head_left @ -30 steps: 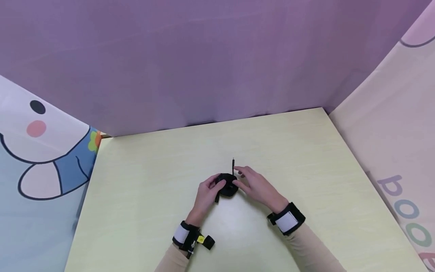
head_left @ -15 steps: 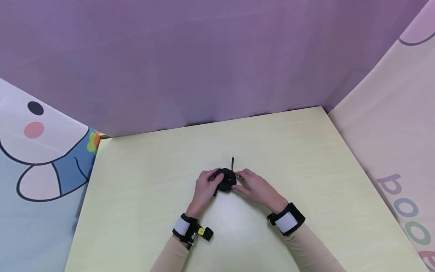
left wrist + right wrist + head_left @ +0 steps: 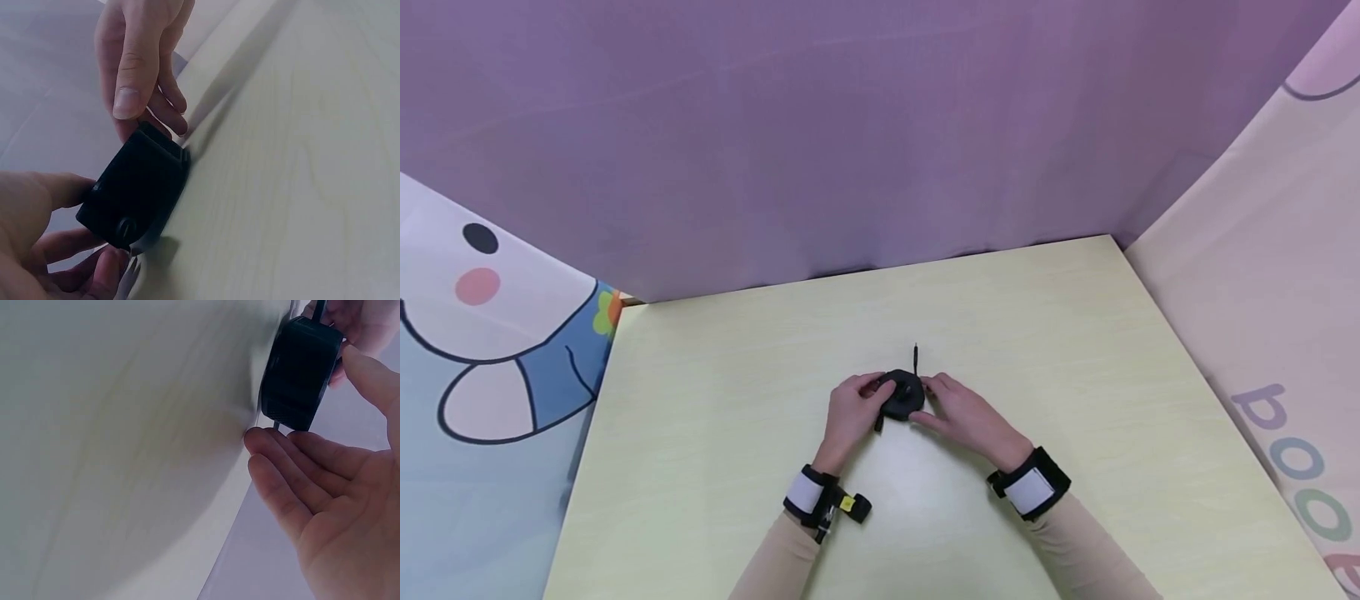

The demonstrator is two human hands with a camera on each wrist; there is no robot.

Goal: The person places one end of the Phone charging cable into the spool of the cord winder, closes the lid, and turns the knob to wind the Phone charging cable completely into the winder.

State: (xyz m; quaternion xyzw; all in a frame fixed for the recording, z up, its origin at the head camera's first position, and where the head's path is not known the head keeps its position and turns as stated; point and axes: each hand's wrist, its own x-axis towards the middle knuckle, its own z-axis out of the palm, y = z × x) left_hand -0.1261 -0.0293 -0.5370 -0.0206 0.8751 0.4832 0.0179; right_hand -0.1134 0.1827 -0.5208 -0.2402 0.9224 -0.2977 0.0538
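A black rounded case (image 3: 904, 395) with a hole-like recess in its face is held just above the table, tilted. From its far side a thin black cord end (image 3: 915, 358) sticks up, and a short black end (image 3: 878, 424) hangs at its lower left. My left hand (image 3: 852, 410) pinches the case's left edge, thumb on the face and fingers behind. My right hand (image 3: 962, 417) is at the right edge, its fingers loosely extended beside the case (image 3: 303, 372), thumb apart from them; whether the fingertips press it is hard to tell.
The pale wooden table (image 3: 737, 358) spreads around both hands. A purple cloth wall (image 3: 880, 150) stands behind it, with printed panels on the left (image 3: 512, 375) and right (image 3: 1262, 292). Black straps with white patches are on both wrists.
My right index finger has come down from the upright cord end to the case's right edge. The case has risen slightly and shows its round face more; my left hand keeps its pinch.
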